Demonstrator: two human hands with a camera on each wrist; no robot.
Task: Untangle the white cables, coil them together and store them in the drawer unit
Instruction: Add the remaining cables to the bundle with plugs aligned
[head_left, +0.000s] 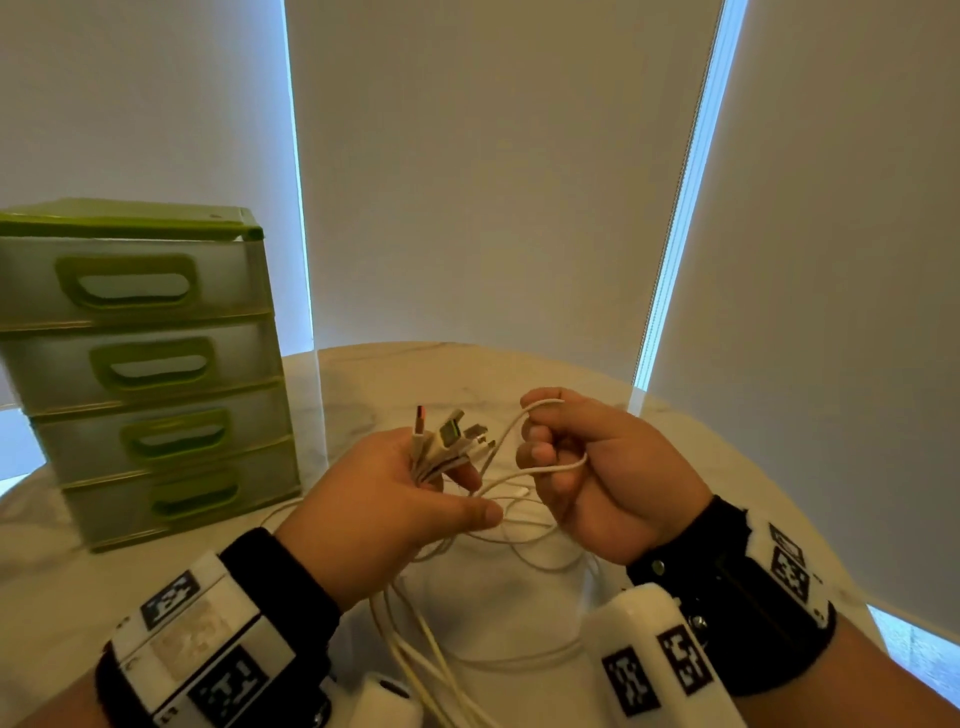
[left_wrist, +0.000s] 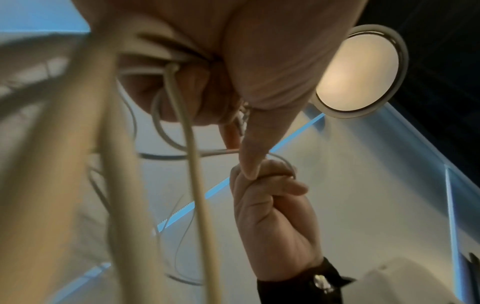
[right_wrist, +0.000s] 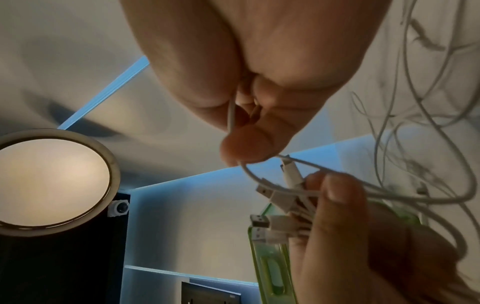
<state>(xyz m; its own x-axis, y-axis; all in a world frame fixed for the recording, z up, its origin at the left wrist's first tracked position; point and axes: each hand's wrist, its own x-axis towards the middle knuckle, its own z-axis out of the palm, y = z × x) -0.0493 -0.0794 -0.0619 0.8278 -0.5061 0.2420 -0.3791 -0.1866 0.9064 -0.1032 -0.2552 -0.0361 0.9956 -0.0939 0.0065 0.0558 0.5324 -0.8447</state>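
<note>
We hold the white cables (head_left: 511, 470) above the counter (head_left: 363, 384), between our two hands. Our left hand (head_left: 387, 506) keeps the connector ends (head_left: 447, 439) gathered side by side in one bunch, with the fingers (right_wrist: 340, 191) curled round them and the thumb pressing from the near side. We think this is done so that all cables begin at the same point, which makes it easier to coil them together later. Our right hand (head_left: 597, 467) is closed around one strand: its fingers (head_left: 540, 452) are bent and the strand makes a loop over them, running back toward the left hand. This looks to us like drawing one cable free, or starting the first turn of the coil; we cannot say which of the two.

The rest of the cables hangs down loose between the wrists, and some slack lies on the counter in crossing loops, so the untangling seems not finished.

The drawer unit (head_left: 150, 364) stands on the counter to the left, well apart from the hands. It has a green top and four pale drawers with green handles, and all four appear pushed in. What is inside them we cannot see, because the fronts are cloudy. No cable is in the unit yet, and one drawer must be pulled out before storing.
</note>
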